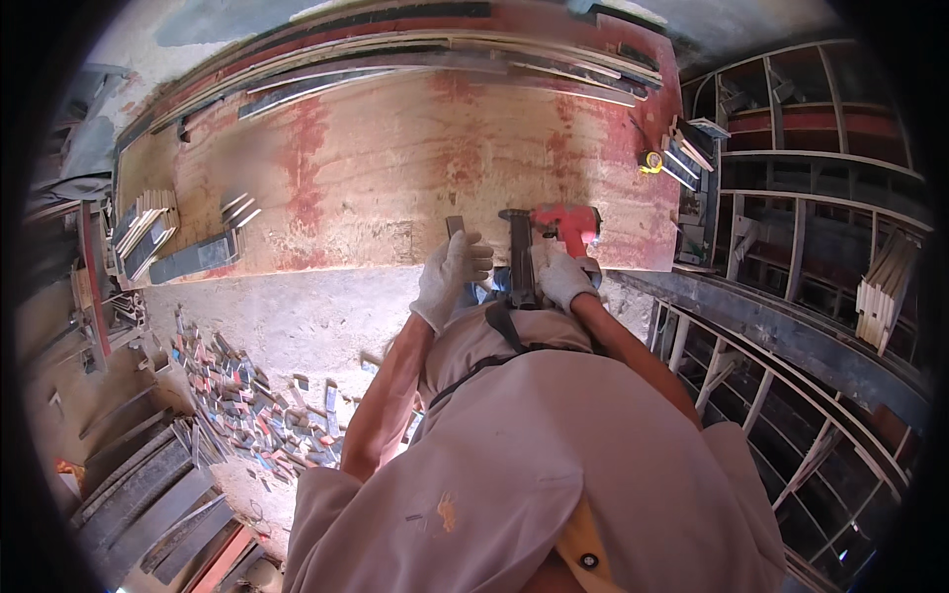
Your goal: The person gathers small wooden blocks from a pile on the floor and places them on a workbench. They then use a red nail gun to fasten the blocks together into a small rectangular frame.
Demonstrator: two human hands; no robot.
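My left hand [450,279], in a white glove, is at the near edge of a wide plywood board [395,168]. It grips a short dark wooden block [455,226] whose upper end sticks out past the fingers. My right hand [563,277], also gloved, is closed round the handle of a red and black nail gun [568,223]. The tool's head points left over the board, and its long dark magazine [522,259] extends back toward my waist, between my hands. Part of the grip is hidden by the glove.
Long thin strips [445,49] lie along the board's far side. Stacked slats [148,232] sit at its left end; a yellow tape measure [650,162] and short pieces lie at the right. Wood offcuts [247,395] litter the floor at left. Slatted frames [791,227] stand right.
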